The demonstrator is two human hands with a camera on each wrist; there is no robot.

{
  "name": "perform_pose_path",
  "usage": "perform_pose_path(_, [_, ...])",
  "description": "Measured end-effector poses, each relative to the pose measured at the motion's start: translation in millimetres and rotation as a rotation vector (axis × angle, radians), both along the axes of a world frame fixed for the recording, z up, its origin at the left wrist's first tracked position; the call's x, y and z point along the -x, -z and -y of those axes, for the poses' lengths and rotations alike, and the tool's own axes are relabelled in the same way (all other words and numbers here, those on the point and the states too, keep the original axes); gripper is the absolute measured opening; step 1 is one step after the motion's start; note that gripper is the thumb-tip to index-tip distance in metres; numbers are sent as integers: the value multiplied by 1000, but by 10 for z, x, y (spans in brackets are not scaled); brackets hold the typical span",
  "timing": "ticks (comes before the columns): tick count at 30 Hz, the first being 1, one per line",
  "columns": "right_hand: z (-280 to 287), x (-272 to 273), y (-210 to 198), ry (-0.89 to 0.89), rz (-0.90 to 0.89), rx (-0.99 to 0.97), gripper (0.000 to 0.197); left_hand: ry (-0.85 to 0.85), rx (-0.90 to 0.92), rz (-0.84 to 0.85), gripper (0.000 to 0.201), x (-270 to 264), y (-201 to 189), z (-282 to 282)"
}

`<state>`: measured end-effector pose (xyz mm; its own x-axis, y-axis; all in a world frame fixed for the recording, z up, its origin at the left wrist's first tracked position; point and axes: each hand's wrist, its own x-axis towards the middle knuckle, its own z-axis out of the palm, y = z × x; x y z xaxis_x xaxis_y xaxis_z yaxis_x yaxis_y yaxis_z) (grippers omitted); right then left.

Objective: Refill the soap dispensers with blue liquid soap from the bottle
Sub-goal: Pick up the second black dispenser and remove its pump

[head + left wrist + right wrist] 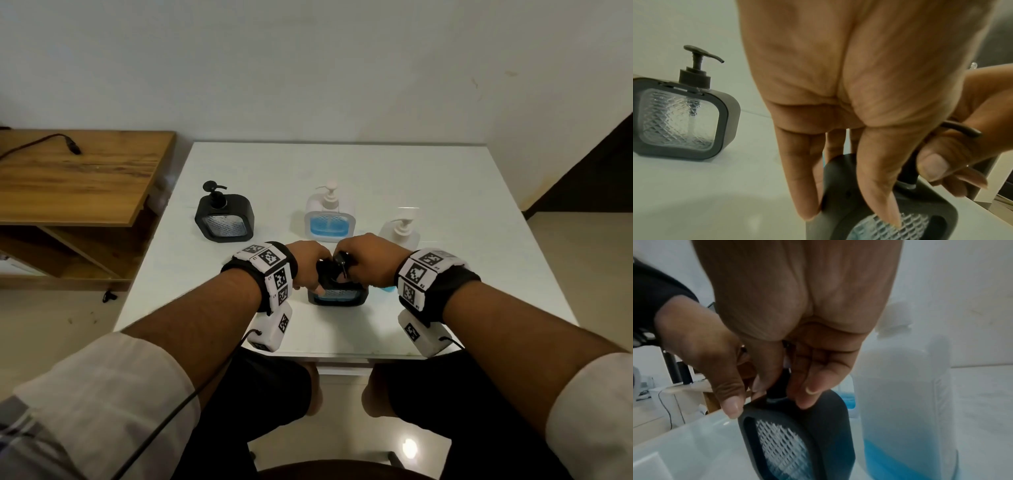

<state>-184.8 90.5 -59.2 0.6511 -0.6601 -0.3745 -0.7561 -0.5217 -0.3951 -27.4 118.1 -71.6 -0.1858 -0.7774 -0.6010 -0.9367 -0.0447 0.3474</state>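
White table (428, 192) carries everything. Soap bottle (399, 231), blue low inside, stands just right of the near black dispenser (342, 296) at the front edge. Left hand (308, 263) grips the dispenser's body; right hand (368, 258) pinches its pump collar (778, 386). Second black dispenser (224, 219) and white dispenser (329, 219) stand behind.

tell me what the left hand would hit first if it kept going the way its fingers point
The left hand points down, fingers already on the near black dispenser; past that, likely the table.
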Motion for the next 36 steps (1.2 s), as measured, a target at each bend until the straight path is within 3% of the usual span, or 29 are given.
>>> perform_pose_path(10, [-60,-51,156,-22,-18,87,26,-6,20,-36,41,-19,36,-2])
perform_pose_path(19, [-123,-177,360,350,85,94,32,-22,34,-33,37,8,43,-26])
perform_pose_path(28, [-65,-47,279,115,70,44,28,-14,34,-23,36,5,66,-4])
perform_pose_path(36, [-166,-218,343,338,54,78,31,12,51,5,37,-5,79,16])
